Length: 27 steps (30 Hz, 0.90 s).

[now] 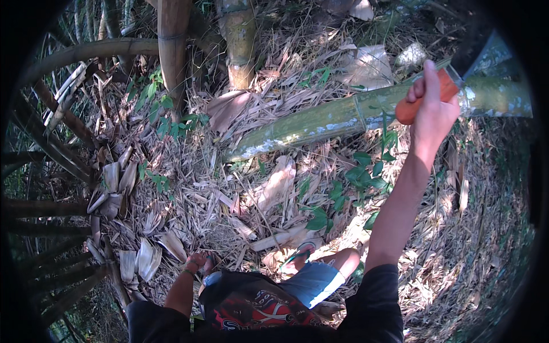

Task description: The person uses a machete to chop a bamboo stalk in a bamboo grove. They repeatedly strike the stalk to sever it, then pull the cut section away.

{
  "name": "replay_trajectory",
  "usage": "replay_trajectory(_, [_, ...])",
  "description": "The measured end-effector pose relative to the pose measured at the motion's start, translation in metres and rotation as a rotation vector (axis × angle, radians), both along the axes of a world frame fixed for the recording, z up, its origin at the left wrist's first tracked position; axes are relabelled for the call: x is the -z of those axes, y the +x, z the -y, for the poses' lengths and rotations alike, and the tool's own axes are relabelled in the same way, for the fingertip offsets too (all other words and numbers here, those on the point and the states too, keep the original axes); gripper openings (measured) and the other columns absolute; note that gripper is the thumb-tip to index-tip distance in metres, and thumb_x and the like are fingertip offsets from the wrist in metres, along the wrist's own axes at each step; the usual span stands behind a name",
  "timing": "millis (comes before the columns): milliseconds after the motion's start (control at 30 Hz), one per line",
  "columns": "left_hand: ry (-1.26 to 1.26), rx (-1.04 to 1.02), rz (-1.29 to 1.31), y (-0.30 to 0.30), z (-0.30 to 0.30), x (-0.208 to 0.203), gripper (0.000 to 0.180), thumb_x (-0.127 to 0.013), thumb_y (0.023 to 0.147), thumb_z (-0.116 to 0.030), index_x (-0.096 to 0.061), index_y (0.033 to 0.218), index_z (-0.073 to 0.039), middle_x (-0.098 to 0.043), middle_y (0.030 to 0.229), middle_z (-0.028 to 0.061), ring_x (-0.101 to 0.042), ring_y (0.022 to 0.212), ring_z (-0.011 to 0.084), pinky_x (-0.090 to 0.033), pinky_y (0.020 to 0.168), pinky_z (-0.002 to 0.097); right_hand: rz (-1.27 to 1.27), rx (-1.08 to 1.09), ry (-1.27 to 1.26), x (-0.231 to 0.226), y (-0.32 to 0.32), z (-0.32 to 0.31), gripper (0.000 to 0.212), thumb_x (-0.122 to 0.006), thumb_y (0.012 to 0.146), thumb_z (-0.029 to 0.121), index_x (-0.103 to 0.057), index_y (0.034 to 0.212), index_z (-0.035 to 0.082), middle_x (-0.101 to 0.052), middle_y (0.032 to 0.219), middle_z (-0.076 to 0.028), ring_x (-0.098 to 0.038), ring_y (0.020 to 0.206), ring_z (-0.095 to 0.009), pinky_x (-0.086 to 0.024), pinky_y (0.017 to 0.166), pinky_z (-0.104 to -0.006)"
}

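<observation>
While right hand [433,108] stretches forward, clenched round orange-handled knife [450,84], left hand [197,262] hangs low, grasp unclear.

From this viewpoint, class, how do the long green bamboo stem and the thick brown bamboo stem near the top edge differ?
The long green bamboo stem lies slanting across the leaf litter; the thick brown bamboo stem stands upright. The green one is blotched with white; the brown one lacks such blotches. Both show joint rings.

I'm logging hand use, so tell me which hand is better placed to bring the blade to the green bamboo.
Right, most likely: the right hand grips the blade by its orange handle, out by the green bamboo; the left hand is down low, well away from it.
</observation>
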<state>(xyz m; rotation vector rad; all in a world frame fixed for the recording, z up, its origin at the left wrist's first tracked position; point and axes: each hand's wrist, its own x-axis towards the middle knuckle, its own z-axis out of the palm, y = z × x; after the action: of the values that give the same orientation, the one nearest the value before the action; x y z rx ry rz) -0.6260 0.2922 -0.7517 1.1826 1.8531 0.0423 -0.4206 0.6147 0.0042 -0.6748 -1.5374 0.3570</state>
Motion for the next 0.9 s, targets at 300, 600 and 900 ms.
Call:
replay_trajectory(300, [-0.088,0.16,-0.144,-0.015,0.07,0.064,0.04,-0.051,0.085,-0.049,-0.072,0.094,-0.015,-0.071,0.095,0.0075,-0.066,0.099,0.0292,-0.048,0.091,0.0418,0.057,0.154,-0.33,0.101,0.025,0.002,0.026,-0.071,0.088,0.024,-0.055,0.079,0.005,-0.051,0.059,0.0,-0.048,0.048,-0.008,-0.038,0.046,-0.0237])
replay_trajectory(600, [-0.148,0.142,-0.094,-0.03,0.065,0.045,0.049,-0.054,0.082,-0.054,-0.072,0.098,-0.011,-0.069,0.101,0.0143,-0.065,0.101,0.0323,-0.05,0.088,0.0441,0.534,0.271,-0.727,0.295,0.121,0.0,0.026,-0.071,0.085,0.026,-0.06,0.083,0.002,-0.054,0.057,-0.004,-0.052,0.049,-0.014,-0.042,0.048,-0.031])
replay_trajectory(900, [0.005,0.604,-0.077,-0.072,0.013,0.023,0.057,-0.054,0.08,-0.063,-0.071,0.102,-0.013,-0.069,0.105,0.0149,-0.064,0.104,0.0332,-0.049,0.091,0.0448,0.775,0.314,-0.838,0.386,0.19,0.064,0.037,-0.071,0.076,0.035,-0.066,0.084,-0.001,-0.066,0.08,-0.024,-0.065,0.079,-0.042,-0.051,0.073,-0.0476])
